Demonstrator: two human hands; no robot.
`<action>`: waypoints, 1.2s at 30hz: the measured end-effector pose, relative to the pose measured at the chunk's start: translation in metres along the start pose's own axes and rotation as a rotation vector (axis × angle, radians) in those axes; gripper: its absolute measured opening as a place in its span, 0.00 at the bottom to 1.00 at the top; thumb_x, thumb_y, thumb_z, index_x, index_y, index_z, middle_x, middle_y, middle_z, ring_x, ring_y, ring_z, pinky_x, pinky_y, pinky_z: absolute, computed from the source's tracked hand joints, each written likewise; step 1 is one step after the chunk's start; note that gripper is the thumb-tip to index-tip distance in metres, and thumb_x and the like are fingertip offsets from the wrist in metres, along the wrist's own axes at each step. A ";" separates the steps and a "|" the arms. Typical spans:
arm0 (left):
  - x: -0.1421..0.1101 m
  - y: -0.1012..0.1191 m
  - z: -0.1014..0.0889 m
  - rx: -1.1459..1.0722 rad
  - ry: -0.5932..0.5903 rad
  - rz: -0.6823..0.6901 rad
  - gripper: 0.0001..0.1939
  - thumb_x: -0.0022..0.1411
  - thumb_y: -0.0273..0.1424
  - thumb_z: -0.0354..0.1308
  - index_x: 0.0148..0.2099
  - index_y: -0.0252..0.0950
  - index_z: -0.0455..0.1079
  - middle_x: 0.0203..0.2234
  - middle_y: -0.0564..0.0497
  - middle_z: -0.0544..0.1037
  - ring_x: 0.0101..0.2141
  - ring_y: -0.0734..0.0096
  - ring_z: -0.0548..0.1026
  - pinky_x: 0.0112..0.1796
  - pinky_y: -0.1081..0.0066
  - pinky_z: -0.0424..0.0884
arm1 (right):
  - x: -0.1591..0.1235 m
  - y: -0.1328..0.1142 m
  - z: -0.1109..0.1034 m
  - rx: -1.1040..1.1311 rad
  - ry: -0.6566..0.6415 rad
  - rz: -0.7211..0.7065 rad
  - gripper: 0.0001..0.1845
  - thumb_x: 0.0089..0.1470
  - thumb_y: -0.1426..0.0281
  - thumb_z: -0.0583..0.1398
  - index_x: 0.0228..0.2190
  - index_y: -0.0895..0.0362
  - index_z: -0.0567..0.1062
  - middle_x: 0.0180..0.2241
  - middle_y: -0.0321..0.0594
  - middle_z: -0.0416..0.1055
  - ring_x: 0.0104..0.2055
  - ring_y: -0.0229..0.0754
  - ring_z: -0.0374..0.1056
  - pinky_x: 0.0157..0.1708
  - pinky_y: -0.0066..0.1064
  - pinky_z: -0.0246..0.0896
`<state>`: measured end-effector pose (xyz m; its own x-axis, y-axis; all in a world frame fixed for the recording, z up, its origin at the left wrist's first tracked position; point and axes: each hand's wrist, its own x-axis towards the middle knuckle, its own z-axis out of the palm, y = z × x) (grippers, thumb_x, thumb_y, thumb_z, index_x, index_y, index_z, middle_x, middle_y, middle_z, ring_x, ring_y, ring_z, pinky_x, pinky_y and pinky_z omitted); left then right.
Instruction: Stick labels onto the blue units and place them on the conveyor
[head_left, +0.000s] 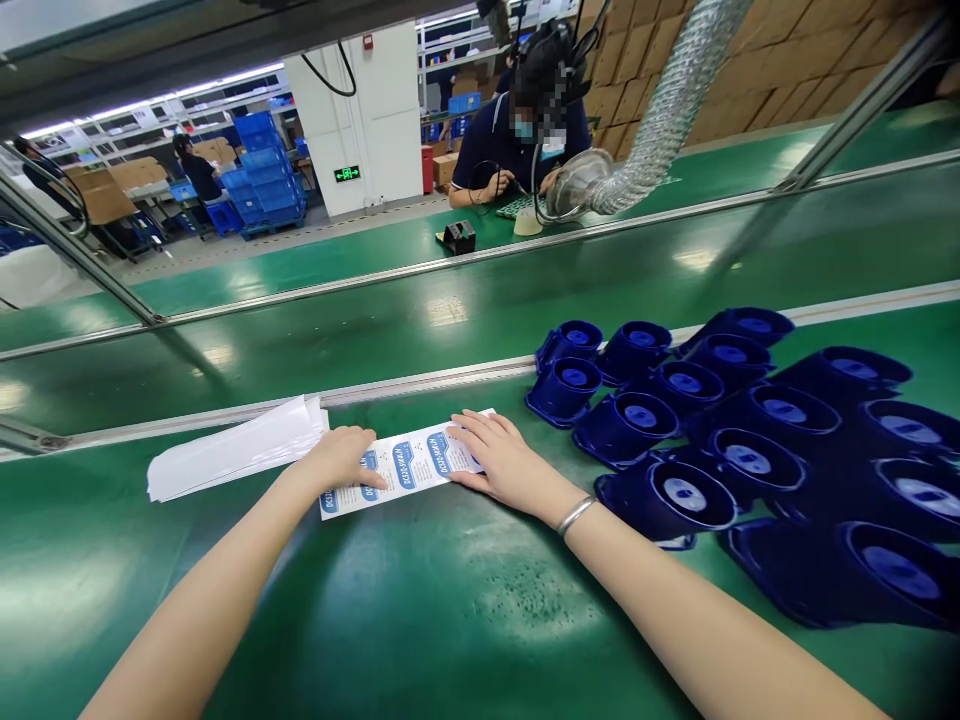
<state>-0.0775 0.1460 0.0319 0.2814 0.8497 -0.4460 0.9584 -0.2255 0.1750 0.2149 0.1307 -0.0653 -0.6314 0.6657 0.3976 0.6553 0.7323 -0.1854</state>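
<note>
A white label sheet (405, 466) printed with blue labels lies at a slant on the green bench in front of me. My left hand (345, 462) holds its left part, thumb on the printed face and fingers curled over toward the back edge. At the right end my right hand (491, 458) has its fingers across the sheet and its thumb at the front edge. Left of my left hand is a stack of white paper sheets (232, 452), partly touching the label sheet's end. Dark blue round plastic housings (637, 418) stand in rows to the right of my right hand.
A metal rail (420, 372) runs along the bench's back edge. Beyond the conveyor-like green strip, a co-worker (487, 150) in dark clothing bends over a board, beside a silver flexible duct (675, 110). A small black box (457, 237) sits there. Blue crates (262, 175) are stacked farther back.
</note>
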 end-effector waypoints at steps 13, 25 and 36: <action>-0.023 0.018 -0.016 -0.402 -0.089 0.141 0.11 0.46 0.36 0.71 0.24 0.40 0.72 0.21 0.57 0.75 0.25 0.68 0.71 0.26 0.71 0.58 | 0.002 -0.019 -0.008 0.065 0.164 -0.068 0.29 0.69 0.54 0.56 0.58 0.64 0.65 0.45 0.57 0.71 0.49 0.61 0.68 0.53 0.55 0.61; -0.039 -0.017 0.006 -0.856 0.404 0.056 0.19 0.53 0.47 0.67 0.33 0.35 0.74 0.27 0.48 0.81 0.30 0.63 0.79 0.31 0.68 0.73 | 0.002 -0.017 -0.017 0.435 0.014 0.217 0.32 0.66 0.40 0.49 0.29 0.53 0.71 0.29 0.41 0.72 0.28 0.47 0.69 0.26 0.35 0.62; -0.059 -0.014 0.063 -0.502 0.492 -0.069 0.36 0.40 0.53 0.73 0.46 0.37 0.71 0.47 0.39 0.74 0.50 0.42 0.70 0.51 0.45 0.66 | -0.002 -0.019 -0.032 1.355 -0.064 0.906 0.28 0.39 0.48 0.76 0.23 0.57 0.73 0.25 0.40 0.76 0.23 0.44 0.71 0.21 0.29 0.63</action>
<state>-0.1043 0.0683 0.0003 0.0534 0.9977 -0.0429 0.8021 -0.0173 0.5970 0.2170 0.1110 -0.0336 -0.3020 0.9033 -0.3046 -0.0005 -0.3197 -0.9475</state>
